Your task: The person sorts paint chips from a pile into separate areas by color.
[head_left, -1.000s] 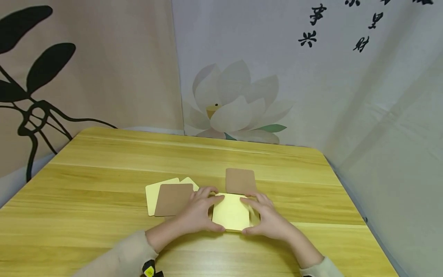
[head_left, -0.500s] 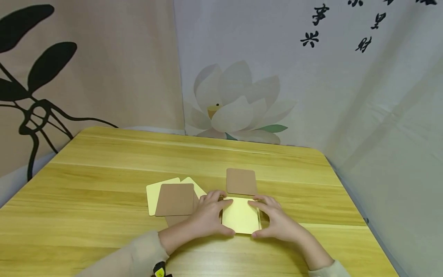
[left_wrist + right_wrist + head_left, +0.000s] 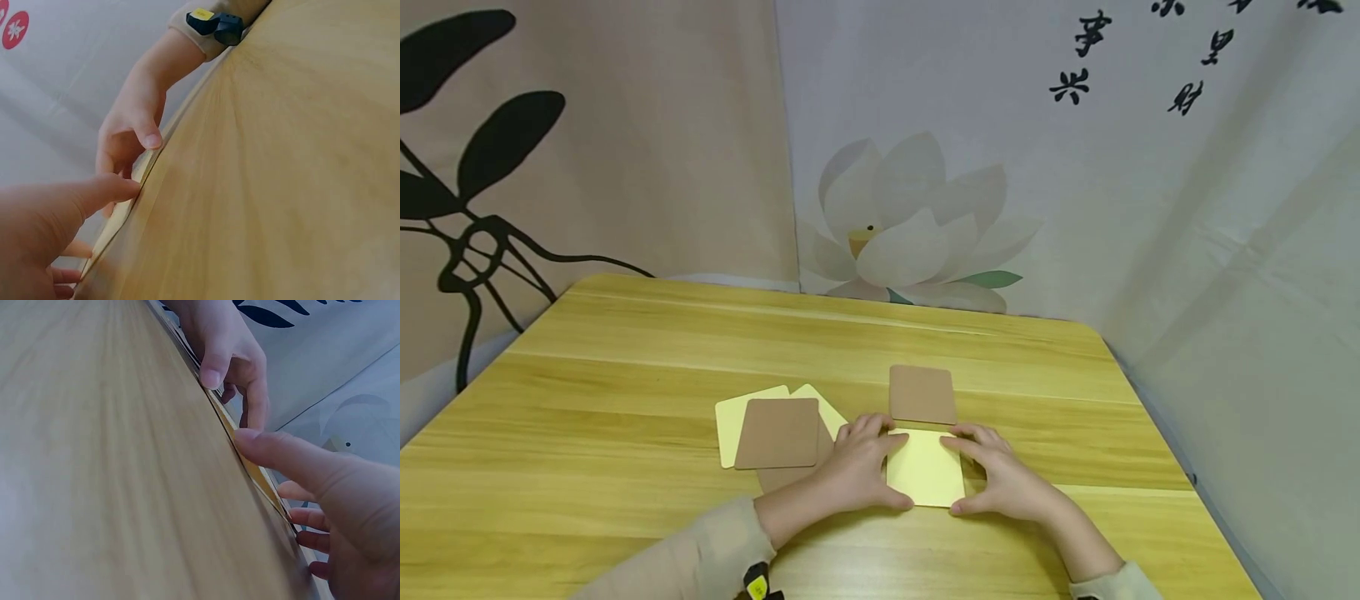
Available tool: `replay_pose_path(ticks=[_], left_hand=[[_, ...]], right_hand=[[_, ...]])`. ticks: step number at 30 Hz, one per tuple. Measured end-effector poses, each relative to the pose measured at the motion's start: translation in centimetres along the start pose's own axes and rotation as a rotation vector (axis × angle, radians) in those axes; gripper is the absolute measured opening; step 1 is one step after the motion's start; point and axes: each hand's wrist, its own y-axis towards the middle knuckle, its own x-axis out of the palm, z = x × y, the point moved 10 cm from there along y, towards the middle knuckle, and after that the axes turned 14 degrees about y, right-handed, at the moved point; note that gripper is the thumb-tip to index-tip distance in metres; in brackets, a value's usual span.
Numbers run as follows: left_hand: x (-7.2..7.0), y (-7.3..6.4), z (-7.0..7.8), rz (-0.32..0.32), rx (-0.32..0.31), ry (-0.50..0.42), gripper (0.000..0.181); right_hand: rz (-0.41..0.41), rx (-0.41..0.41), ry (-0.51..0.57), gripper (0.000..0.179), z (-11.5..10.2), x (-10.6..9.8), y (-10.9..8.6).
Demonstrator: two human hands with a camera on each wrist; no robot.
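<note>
A small pile of pale yellow square cards [image 3: 925, 468] lies on the wooden table at front centre. My left hand [image 3: 862, 471] grips its left side, thumb at the near corner and fingers along the far one. On the right side my right hand [image 3: 1000, 473] holds the pile the same way. From the left wrist view, the cards [image 3: 112, 228] show as a thin edge between the fingers and thumb of my left hand [image 3: 47, 231]. The right wrist view has my right hand [image 3: 356, 506] at the cards' edge [image 3: 257, 476], its thumb on the near side.
Just beyond the pile lies a brown square card [image 3: 922, 394]. To the left, brown cards [image 3: 777, 433] overlap yellow cards [image 3: 730, 421] in a loose spread, partly behind my left hand. The wooden table [image 3: 700, 333] ends at a printed cloth backdrop [image 3: 925, 83].
Both hands have slid the yellow pile to the right and slightly nearer. A card edge that stuck out on its right now lines up with the rest. The other cards stay put.
</note>
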Motion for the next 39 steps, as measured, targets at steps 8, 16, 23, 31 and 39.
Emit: replay_pose_path(ticks=[8,16,23,31,39], left_hand=[[-0.1,-0.1,0.1,-0.006,0.005,-0.007,0.089],[-0.4,-0.4,-0.3,0.022,0.008,-0.035,0.087],[-2.0,-1.4,-1.4,0.098,0.056,-0.061,0.085],[-3.3,-3.1,-4.4,0.129,0.053,-0.066,0.084],[-4.7,-5.0,-7.5,0.14,0.035,-0.048,0.084]], right_hand=[[-0.021,-0.005,-0.011,0.089,0.0,0.2,0.0],[-0.009,-0.025,-0.019,0.089,-0.4,0.2,-0.1],[0.054,-0.069,-0.037,0.088,-1.5,0.1,0.3],[0.089,-0.123,-0.066,0.086,-3.2,1.3,1.9],[0.049,-0.192,-0.088,0.086,-5.4,3.6,4.2]])
